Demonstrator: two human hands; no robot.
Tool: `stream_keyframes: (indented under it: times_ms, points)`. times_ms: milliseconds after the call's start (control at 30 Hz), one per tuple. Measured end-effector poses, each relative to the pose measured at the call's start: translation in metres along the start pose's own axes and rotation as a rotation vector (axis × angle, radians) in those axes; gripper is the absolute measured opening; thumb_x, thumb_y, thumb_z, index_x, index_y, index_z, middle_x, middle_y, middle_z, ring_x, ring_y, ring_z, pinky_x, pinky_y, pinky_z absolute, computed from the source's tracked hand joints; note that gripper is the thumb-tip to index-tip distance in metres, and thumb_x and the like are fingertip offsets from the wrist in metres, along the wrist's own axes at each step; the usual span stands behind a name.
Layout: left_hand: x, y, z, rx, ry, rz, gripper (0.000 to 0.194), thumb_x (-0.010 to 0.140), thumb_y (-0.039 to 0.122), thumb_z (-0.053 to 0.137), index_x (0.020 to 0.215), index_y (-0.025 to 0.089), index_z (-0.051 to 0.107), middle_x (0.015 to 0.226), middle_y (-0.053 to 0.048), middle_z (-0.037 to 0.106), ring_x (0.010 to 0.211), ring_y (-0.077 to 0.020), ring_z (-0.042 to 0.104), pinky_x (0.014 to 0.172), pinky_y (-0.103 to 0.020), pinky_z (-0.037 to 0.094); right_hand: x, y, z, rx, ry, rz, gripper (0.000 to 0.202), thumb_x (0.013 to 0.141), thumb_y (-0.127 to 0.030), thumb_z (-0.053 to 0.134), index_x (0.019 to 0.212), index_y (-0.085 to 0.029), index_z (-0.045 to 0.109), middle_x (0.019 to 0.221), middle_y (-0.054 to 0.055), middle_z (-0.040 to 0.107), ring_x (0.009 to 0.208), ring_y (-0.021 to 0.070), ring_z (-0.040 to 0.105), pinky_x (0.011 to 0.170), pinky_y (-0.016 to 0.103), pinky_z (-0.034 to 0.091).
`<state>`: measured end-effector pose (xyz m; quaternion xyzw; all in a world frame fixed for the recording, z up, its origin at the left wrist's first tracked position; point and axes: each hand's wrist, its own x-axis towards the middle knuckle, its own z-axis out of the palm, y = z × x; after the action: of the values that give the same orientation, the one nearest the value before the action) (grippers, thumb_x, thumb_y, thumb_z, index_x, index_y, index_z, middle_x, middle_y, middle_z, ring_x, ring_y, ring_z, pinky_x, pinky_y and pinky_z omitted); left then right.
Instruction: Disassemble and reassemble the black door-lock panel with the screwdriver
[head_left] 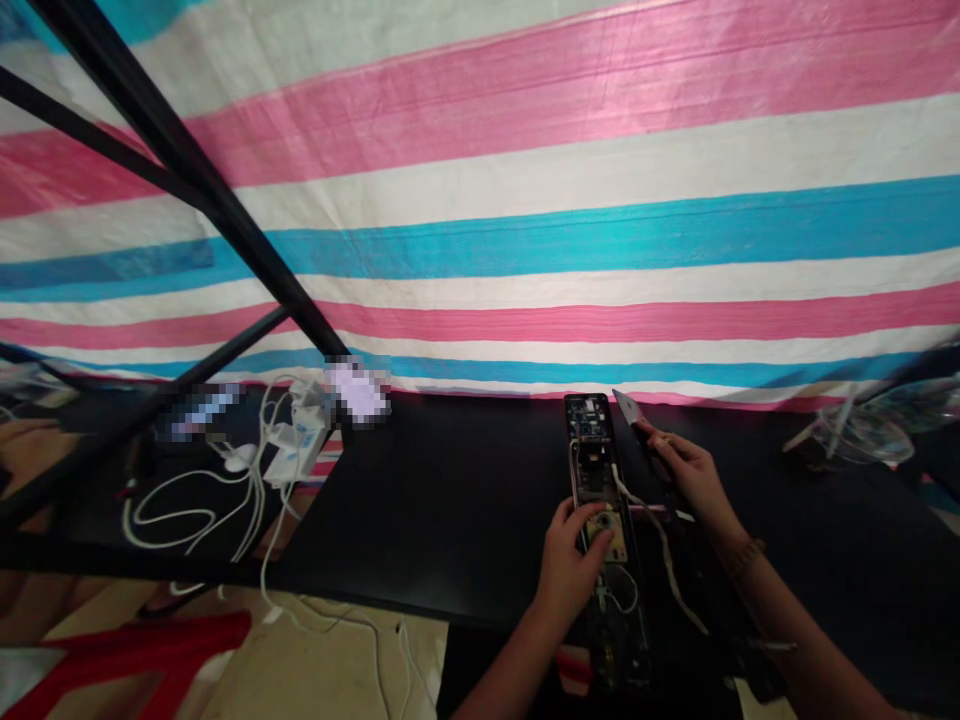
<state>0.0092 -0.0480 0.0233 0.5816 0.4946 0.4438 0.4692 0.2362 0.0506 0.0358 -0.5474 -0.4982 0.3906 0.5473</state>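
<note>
A long, narrow black device case [592, 460] lies open on the black table, its inner parts and wires showing. At its far end sits a dark circuit board [587, 415]. My left hand [571, 560] is closed over the case's middle, thumb and finger on a tan circuit board [616, 535]. Just right of the case, my right hand [694, 480] grips a knife [628, 408] by its dark handle, the pointed blade aimed up and left. A pale flat cable [664, 560] runs from the case toward the near edge, between my hands.
White cables [255, 480] and a white power strip [300, 440] lie to the left. A blurred phone-like thing [358, 392] leans near the black frame pole [247, 240]. Clear plastic wrapping [862, 425] sits at right. A red stool [150, 660] stands below left; a striped sheet [600, 240] hangs behind.
</note>
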Motion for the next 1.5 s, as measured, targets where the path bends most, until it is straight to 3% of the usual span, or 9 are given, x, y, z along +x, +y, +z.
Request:
stream_keyframes:
  times_ms: [167,400,600,767,900,1067,1233,1367,1500]
  points:
    - [0.000,0.002,-0.003,0.004,0.002,-0.002,0.029,0.086,0.024,0.067,0.115,0.026,0.072,0.115,-0.006,0.065,0.109,-0.0215,0.063,0.100,-0.036,0.048,0.007,0.040,-0.005,0.006,-0.060,0.119,0.044,0.078,-0.055,0.074,0.108,-0.023,0.079,0.124,0.009,0.072,0.120,0.0325,0.065,0.106,0.048,0.048]
    - [-0.001,-0.004,-0.002,-0.004,-0.017,0.003,0.030,0.089,0.029,0.065,0.118,0.026,0.072,0.127,-0.008,0.063,0.119,-0.0241,0.060,0.108,-0.040,0.045,0.020,0.052,-0.030,-0.159,-0.233,0.078,0.044,0.080,-0.055,0.073,0.110,-0.023,0.078,0.131,0.009,0.069,0.135,0.0342,0.053,0.120,0.051,0.030]
    - [-0.001,-0.007,0.000,-0.001,0.035,0.057,0.025,0.089,0.028,0.064,0.112,0.027,0.074,0.153,-0.007,0.042,0.131,-0.0253,0.052,0.113,-0.043,0.041,0.034,0.066,-0.047,-0.274,-0.238,0.033,0.049,0.077,-0.059,0.072,0.108,-0.022,0.079,0.130,0.010,0.069,0.133,0.0358,0.055,0.119,0.053,0.032]
    - [-0.002,-0.011,0.001,0.039,0.070,0.073,0.023,0.088,0.026,0.065,0.109,0.028,0.074,0.158,-0.007,0.033,0.136,-0.0275,0.045,0.112,-0.047,0.040,0.044,0.074,-0.050,-0.333,-0.220,-0.014,0.042,0.077,-0.060,0.069,0.091,-0.021,0.079,0.129,0.012,0.069,0.130,0.0361,0.058,0.118,0.052,0.034]
    - [-0.004,-0.008,0.002,0.041,0.121,0.081,0.023,0.090,0.025,0.062,0.110,0.027,0.072,0.153,-0.009,0.041,0.140,-0.0283,0.041,0.115,-0.049,0.035,0.050,0.077,-0.052,-0.398,-0.208,-0.050,0.038,0.079,-0.059,0.066,0.082,-0.023,0.076,0.127,0.011,0.071,0.123,0.0353,0.063,0.115,0.052,0.039]
    - [-0.004,0.002,0.002,-0.153,0.260,-0.023,0.025,0.093,0.036,0.058,0.111,0.021,0.067,0.132,-0.013,0.059,0.123,-0.0258,0.058,0.107,-0.044,0.045,0.050,0.077,-0.049,-0.513,-0.079,-0.101,0.028,0.082,-0.050,0.060,0.084,-0.025,0.074,0.122,0.009,0.074,0.115,0.0333,0.068,0.108,0.050,0.047]
    - [0.000,0.000,-0.029,-0.233,0.330,-0.126,0.040,0.090,0.050,0.059,0.113,0.018,0.063,0.109,-0.011,0.070,0.098,-0.0228,0.068,0.089,-0.036,0.055,0.043,0.063,-0.043,-0.648,-0.130,-0.171,0.023,0.089,-0.035,0.053,0.090,-0.025,0.073,0.122,0.007,0.074,0.118,0.0288,0.067,0.106,0.047,0.049]
    - [0.008,-0.020,-0.071,0.163,0.301,-0.043,0.037,0.089,0.048,0.059,0.112,0.019,0.066,0.108,-0.011,0.070,0.098,-0.0258,0.066,0.092,-0.043,0.053,0.034,0.054,-0.053,-0.724,-0.115,-0.142,0.036,0.089,-0.031,0.058,0.123,-0.023,0.067,0.126,0.009,0.071,0.116,0.0264,0.067,0.105,0.043,0.049]
    - [0.006,-0.041,-0.093,0.520,0.121,0.144,0.027,0.092,0.036,0.053,0.108,0.021,0.069,0.105,-0.010,0.071,0.107,-0.0295,0.060,0.097,-0.049,0.049,0.003,0.056,-0.067,-0.975,0.074,-0.208,0.041,0.094,-0.029,0.052,0.132,-0.015,0.061,0.141,0.017,0.059,0.141,0.0344,0.045,0.114,0.054,0.036]
